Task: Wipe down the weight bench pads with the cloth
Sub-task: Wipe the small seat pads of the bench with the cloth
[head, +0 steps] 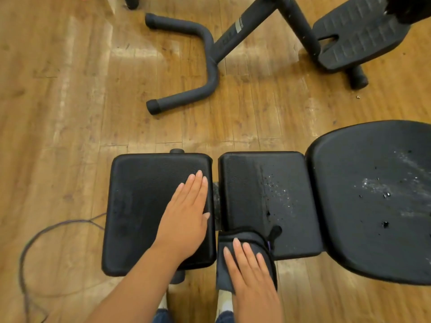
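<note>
The dark cloth point(245, 255) is soft and limp, draped over the middle pad's point(263, 194) near-left corner. The right hand point(253, 273) presses it flat, fingers spread; best gripped bunched under the palm. The left hand point(186, 217) lies open on the left pad point(140, 206).

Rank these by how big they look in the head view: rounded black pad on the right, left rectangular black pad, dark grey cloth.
1. Rounded black pad, cut off by the frame edge
2. Left rectangular black pad
3. Dark grey cloth, partly under the right hand
</note>
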{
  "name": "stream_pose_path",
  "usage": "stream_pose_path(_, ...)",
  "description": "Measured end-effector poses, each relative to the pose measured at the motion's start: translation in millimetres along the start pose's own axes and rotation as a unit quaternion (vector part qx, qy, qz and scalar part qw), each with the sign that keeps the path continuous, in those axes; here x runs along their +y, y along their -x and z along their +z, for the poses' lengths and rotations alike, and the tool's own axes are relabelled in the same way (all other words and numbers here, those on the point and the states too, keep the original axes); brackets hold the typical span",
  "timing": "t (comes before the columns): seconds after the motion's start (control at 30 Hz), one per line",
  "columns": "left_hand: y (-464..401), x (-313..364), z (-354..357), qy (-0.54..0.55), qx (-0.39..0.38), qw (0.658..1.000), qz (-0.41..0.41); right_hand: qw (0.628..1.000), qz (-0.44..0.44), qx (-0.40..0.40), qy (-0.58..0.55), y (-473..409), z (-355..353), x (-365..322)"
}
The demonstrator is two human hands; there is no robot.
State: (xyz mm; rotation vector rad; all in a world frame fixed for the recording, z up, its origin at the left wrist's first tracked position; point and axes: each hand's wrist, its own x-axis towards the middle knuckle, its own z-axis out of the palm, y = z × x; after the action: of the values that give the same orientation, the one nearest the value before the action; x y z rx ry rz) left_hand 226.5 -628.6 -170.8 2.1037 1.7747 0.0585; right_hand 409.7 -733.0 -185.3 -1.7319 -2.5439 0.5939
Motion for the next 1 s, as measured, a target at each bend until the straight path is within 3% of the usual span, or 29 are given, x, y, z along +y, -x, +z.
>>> stream_pose_path(0.2, 0, 0, 7, -0.021, 0.016, 1.0, -0.006, 0.998, 0.039, 0.031, -0.034, -79, -23, -1)
stream_pose_path(0.6, 0, 3, 7, -0.064, 0.021, 0.998, -0.009, 0.999, 0.01, 0.041, -0.009, -177, -55, 3)
stream_pose_path(0.83, -1, 2, 8, -0.051, 0.006, 0.999, -0.005, 0.999, -0.004, 0.051, 0.002, -99, -25, -3)
stream_pose_path(1.0, 1, 2, 7, -0.064, 0.011, 0.998, -0.007, 0.999, 0.004, -0.034, -0.027, -13, 0, -5)
